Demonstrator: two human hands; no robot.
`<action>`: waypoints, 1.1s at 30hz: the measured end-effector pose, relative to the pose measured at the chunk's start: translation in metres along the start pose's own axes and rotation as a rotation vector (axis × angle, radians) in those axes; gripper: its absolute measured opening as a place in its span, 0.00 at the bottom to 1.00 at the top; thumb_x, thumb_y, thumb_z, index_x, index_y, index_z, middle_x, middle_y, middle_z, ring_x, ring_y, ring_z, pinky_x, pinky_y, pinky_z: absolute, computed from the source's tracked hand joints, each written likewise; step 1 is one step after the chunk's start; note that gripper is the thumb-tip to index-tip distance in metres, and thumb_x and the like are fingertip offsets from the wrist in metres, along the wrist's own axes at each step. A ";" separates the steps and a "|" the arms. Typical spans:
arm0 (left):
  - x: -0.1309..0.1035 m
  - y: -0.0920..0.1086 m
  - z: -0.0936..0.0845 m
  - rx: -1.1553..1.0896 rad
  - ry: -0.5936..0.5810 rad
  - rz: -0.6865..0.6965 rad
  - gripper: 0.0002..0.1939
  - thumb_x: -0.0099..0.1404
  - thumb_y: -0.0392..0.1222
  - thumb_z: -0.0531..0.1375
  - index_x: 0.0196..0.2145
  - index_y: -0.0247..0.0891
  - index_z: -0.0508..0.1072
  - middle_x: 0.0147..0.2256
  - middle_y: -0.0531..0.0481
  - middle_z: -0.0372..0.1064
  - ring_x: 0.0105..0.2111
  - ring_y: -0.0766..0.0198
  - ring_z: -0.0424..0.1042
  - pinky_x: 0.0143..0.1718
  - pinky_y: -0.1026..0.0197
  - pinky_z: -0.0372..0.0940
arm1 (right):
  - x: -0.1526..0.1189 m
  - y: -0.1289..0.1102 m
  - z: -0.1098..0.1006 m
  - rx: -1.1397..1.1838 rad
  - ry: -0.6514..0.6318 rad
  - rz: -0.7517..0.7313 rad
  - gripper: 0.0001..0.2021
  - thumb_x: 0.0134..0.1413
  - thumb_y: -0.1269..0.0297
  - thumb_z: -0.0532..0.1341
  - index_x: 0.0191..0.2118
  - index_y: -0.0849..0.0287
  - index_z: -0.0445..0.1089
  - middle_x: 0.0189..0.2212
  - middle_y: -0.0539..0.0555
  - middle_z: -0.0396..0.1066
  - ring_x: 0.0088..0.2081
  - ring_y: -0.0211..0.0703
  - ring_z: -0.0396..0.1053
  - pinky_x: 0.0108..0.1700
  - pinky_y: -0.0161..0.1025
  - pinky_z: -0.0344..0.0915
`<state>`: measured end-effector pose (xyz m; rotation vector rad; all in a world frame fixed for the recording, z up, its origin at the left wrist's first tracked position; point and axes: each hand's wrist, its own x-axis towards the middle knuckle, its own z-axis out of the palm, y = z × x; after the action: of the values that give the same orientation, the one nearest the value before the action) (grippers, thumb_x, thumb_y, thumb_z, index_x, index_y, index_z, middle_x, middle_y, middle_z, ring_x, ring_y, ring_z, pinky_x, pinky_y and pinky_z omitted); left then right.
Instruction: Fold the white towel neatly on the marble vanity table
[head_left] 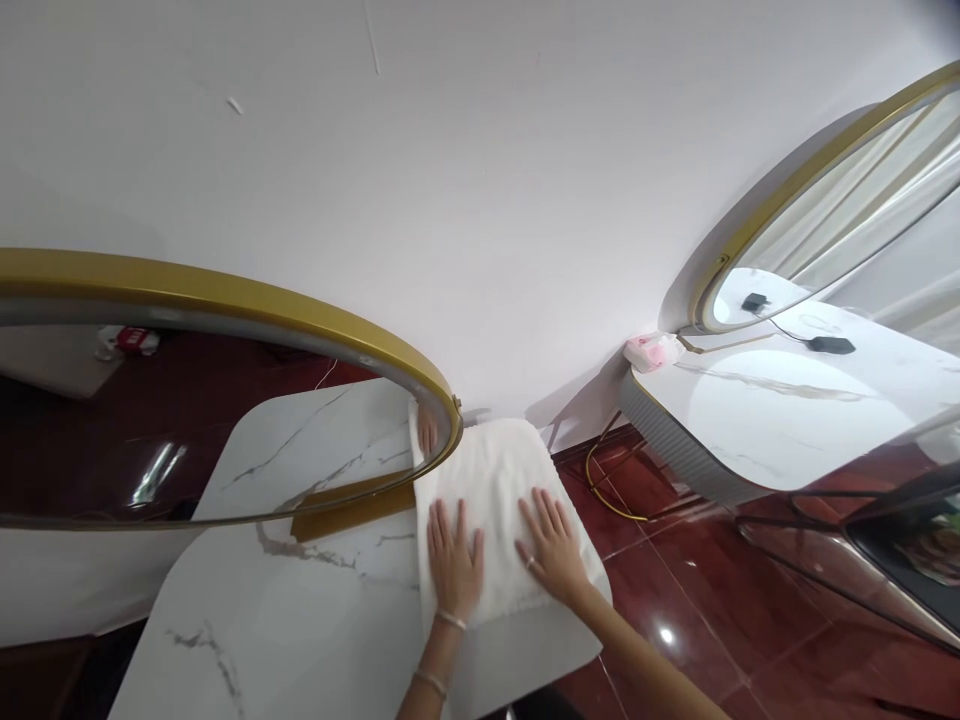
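Note:
A white cloth (495, 465) lies spread over the right end of a white marble-patterned table (300, 620). My left hand (454, 562) rests flat on the cloth's left part, fingers stretched out and pointing away from me. To its right, my right hand (553, 545) presses flat on the cloth with its fingers spread. Neither hand grips anything. Soft wrinkles run through the cloth between and beyond the hands, and its left edge lies straight along the marble.
A gold-framed round mirror (300, 315) stands on the table at the left. At the right, a second table (780, 410) holds a pink tissue pack (654, 351), a black device (831, 345) and another gold-framed mirror (810, 175). Red tiled floor (675, 590) lies between the tables.

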<state>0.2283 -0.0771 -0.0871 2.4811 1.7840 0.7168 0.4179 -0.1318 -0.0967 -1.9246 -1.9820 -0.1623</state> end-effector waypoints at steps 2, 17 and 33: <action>-0.030 0.000 -0.014 0.017 -0.019 -0.030 0.30 0.69 0.45 0.51 0.66 0.44 0.48 0.68 0.45 0.32 0.66 0.48 0.41 0.63 0.43 0.50 | -0.029 -0.016 -0.010 -0.007 -0.028 -0.026 0.34 0.61 0.52 0.51 0.68 0.58 0.43 0.67 0.61 0.41 0.67 0.58 0.39 0.63 0.56 0.46; 0.071 -0.010 0.020 0.046 -0.061 -0.113 0.30 0.65 0.47 0.55 0.62 0.34 0.59 0.68 0.38 0.29 0.67 0.41 0.33 0.65 0.39 0.40 | 0.057 0.014 0.035 -0.087 -0.062 0.038 0.34 0.63 0.53 0.49 0.69 0.59 0.39 0.67 0.63 0.40 0.68 0.58 0.37 0.64 0.57 0.42; -0.129 0.000 -0.035 0.149 -0.080 0.088 0.31 0.66 0.47 0.53 0.65 0.44 0.51 0.67 0.43 0.40 0.66 0.50 0.41 0.63 0.44 0.47 | -0.080 -0.038 -0.018 -0.031 -0.029 -0.021 0.37 0.61 0.51 0.50 0.69 0.55 0.32 0.68 0.60 0.34 0.67 0.60 0.37 0.63 0.59 0.42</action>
<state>0.1829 -0.2025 -0.1019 2.6554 1.7722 0.4970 0.3834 -0.2148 -0.1011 -1.9365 -2.0299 -0.1722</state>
